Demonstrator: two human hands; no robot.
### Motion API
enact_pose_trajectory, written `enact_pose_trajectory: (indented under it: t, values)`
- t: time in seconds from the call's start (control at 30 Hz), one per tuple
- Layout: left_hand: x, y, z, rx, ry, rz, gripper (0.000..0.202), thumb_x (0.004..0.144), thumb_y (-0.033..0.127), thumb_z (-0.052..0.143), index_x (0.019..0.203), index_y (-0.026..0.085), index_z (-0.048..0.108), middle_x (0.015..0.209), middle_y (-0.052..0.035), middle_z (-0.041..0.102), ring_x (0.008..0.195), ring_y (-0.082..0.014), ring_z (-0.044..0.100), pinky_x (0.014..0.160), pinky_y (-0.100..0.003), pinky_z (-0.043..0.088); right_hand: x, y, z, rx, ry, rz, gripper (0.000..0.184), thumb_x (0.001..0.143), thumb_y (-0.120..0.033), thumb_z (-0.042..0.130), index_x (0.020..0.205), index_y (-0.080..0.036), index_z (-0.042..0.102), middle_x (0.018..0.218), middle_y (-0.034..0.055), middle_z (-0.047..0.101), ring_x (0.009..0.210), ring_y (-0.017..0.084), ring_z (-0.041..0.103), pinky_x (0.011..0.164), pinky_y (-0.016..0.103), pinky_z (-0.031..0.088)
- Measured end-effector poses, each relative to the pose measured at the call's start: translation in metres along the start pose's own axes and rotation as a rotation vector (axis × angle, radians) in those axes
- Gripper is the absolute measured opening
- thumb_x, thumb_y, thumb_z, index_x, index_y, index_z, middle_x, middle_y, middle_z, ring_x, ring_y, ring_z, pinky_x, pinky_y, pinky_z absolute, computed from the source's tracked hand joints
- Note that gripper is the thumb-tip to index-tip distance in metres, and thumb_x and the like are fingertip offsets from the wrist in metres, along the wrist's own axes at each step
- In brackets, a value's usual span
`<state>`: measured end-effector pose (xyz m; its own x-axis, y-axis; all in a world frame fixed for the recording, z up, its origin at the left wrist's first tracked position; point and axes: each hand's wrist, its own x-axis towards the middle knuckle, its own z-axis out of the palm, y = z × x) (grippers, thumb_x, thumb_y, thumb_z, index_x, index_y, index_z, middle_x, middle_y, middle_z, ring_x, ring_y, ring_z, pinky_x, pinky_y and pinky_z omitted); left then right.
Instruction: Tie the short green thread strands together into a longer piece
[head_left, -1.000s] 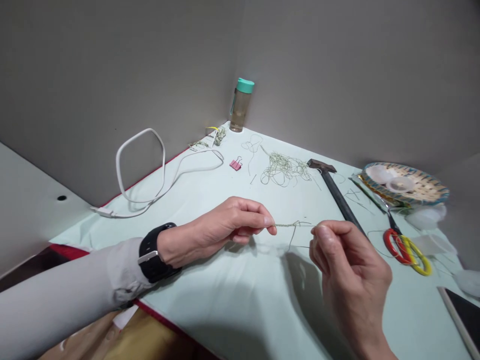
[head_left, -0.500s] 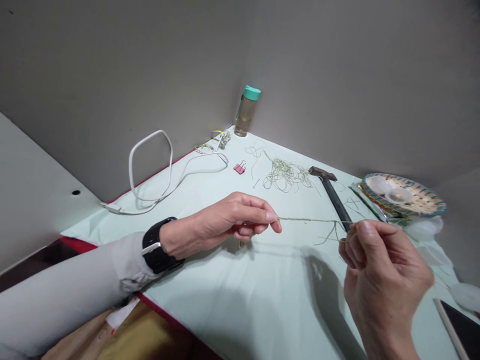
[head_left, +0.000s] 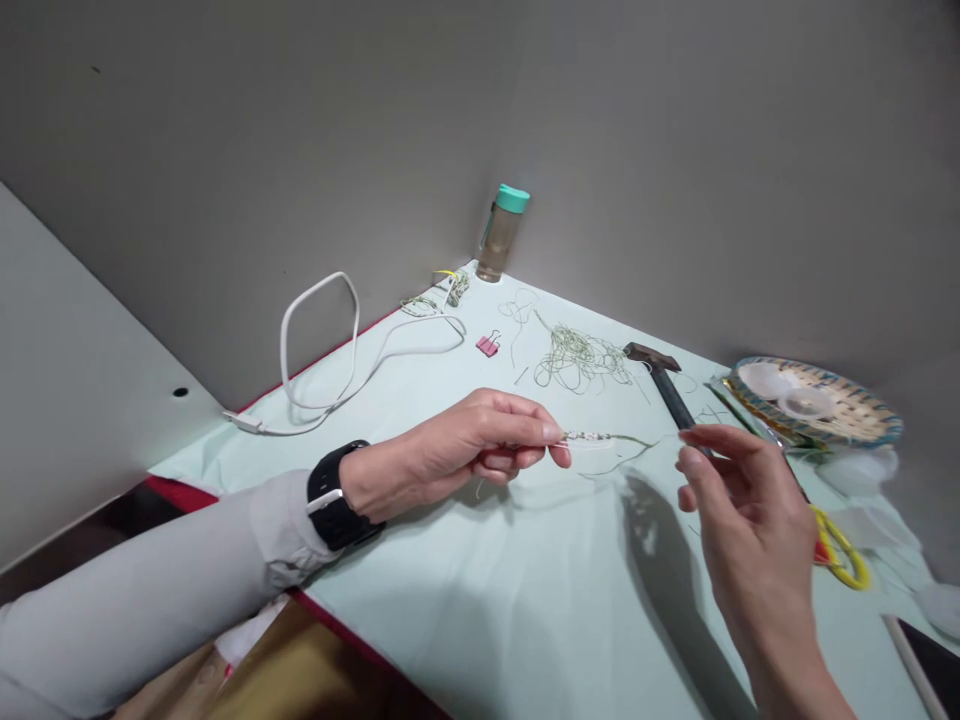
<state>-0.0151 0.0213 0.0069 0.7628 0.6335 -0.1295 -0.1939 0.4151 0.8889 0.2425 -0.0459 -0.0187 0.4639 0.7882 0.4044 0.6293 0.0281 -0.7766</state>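
Observation:
My left hand (head_left: 465, 440) pinches one end of a thin green braided cord (head_left: 600, 438) between thumb and forefinger, just above the pale green table cover (head_left: 480, 580). The cord runs right and droops slack toward the cloth. My right hand (head_left: 742, 500) hovers at the cord's far end with its fingers spread, and I see nothing held in it. A black watch sits on my left wrist.
A tangle of green thread (head_left: 581, 357), a hammer (head_left: 664, 380) and a pink binder clip (head_left: 488, 345) lie beyond my hands. A bottle (head_left: 506, 232) stands in the corner, a white cable (head_left: 330, 350) at left. A woven basket (head_left: 817, 405), scissors (head_left: 844, 555) and a dark device (head_left: 930, 660) sit right.
My right hand pulled the cord taut to the right, then opened and let it go. The cord now hangs slack from my left hand.

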Motion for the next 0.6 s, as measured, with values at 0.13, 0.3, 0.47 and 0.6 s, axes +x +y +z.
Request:
enact_pose_trajectory:
  t: [0.13, 0.3, 0.47, 0.6]
  values:
    - [-0.002, 0.0, 0.002, 0.034, 0.003, -0.003, 0.025, 0.09, 0.033, 0.076, 0.083, 0.01, 0.072, 0.064, 0.0059, 0.04, 0.054, -0.0058, 0.021, 0.051, -0.025, 0.013, -0.007, -0.008, -0.003, -0.074, 0.048, -0.011, 0.041, 0.09, -0.053, 0.065, 0.118, -0.023, 0.069, 0.117, 0.0063, 0.069, 0.092, 0.018, 0.064, 0.071, 0.028, 0.046]
    - [-0.001, -0.001, 0.006, 0.2, -0.027, -0.002, 0.022, 0.09, 0.032, 0.071, 0.078, 0.013, 0.072, 0.062, 0.004, 0.046, 0.057, -0.0086, 0.025, 0.053, -0.025, 0.02, -0.019, -0.033, -0.008, -0.016, -0.244, -0.241, 0.032, 0.101, -0.049, 0.055, 0.11, -0.024, 0.073, 0.111, 0.0029, 0.072, 0.102, 0.016, 0.067, 0.084, 0.024, 0.049]
    - [0.006, -0.005, 0.006, 0.392, -0.055, 0.05, 0.019, 0.086, 0.032, 0.071, 0.077, 0.015, 0.072, 0.079, -0.0017, 0.069, 0.065, -0.0102, 0.045, 0.06, -0.024, 0.034, -0.031, -0.046, 0.001, 0.094, -0.656, -0.275, 0.032, 0.103, -0.039, 0.055, 0.082, -0.02, 0.069, 0.071, -0.0018, 0.061, 0.062, 0.008, 0.056, 0.061, 0.019, 0.043]
    - [0.007, -0.004, 0.002, 0.378, 0.065, 0.105, 0.017, 0.082, 0.03, 0.077, 0.078, 0.015, 0.072, 0.069, 0.0021, 0.059, 0.064, -0.0097, 0.043, 0.059, -0.024, 0.033, -0.038, -0.04, 0.003, 0.229, -0.706, -0.077, 0.043, 0.103, -0.046, 0.055, 0.072, -0.017, 0.06, 0.07, 0.0006, 0.057, 0.064, 0.01, 0.052, 0.059, 0.02, 0.04]
